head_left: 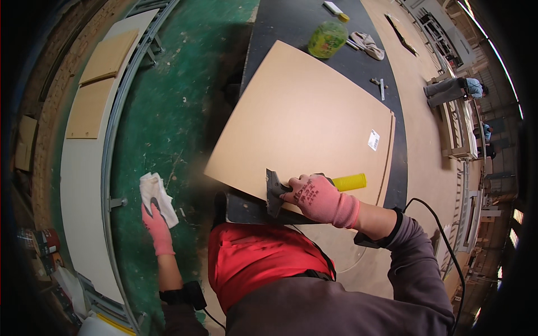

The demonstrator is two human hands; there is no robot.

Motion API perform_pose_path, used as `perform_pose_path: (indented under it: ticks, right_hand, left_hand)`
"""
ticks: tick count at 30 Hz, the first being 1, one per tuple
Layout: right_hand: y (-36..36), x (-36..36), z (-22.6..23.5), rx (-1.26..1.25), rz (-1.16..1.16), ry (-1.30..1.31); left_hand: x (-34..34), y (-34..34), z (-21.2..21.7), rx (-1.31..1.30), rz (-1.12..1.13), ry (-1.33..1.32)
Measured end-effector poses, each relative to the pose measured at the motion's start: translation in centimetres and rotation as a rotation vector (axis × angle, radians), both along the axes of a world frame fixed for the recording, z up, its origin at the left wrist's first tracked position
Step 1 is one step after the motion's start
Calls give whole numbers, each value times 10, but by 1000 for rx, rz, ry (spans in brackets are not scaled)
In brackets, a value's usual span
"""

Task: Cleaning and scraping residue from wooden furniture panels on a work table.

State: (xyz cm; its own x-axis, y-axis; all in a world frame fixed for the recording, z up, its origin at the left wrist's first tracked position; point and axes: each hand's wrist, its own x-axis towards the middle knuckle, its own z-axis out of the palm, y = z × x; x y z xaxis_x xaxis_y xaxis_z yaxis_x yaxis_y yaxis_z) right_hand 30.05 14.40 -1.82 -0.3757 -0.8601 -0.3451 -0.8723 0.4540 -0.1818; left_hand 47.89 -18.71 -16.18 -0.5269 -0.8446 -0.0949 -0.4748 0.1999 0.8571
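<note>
My right hand (320, 200), in a pink glove, is closed round a scraper (273, 193) with a wide dark blade, held at the near edge of a tan wooden panel (302, 112). A ribbed yellow cylinder (350, 182) sticks out on the far side of that hand; whether it joins the scraper I cannot tell. Off to the left, over the green floor, my left hand (157, 224), also gloved in pink, grips a white cloth (156, 193). The panel has a white label (374, 140) near its right edge and lies on a dark tabletop (286, 22).
Behind the panel stand a green-tinted jug (328, 38) with a yellow cap, a grey rag (367, 46) and a small metal tool (381, 88). A roller conveyor (120, 95) with boards runs along the left. A black cable (448, 246) hangs at right. Another person (457, 89) stands far right.
</note>
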Motion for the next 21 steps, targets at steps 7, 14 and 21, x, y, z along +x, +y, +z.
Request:
perform_pose_path:
  ticks: [7,14,21]
  right_hand:
    - [-89,-16,0,-40,-34,-3]
    - [-166,-36,-3,-230,-138,16]
    - [-127,34,4,100,-458,-157]
  left_hand:
    - [-11,-34,-15,140,-60,-82]
    - [-35,-53,-31,173,-281,-80]
    - [-65,-54,-24,247,-355,-139]
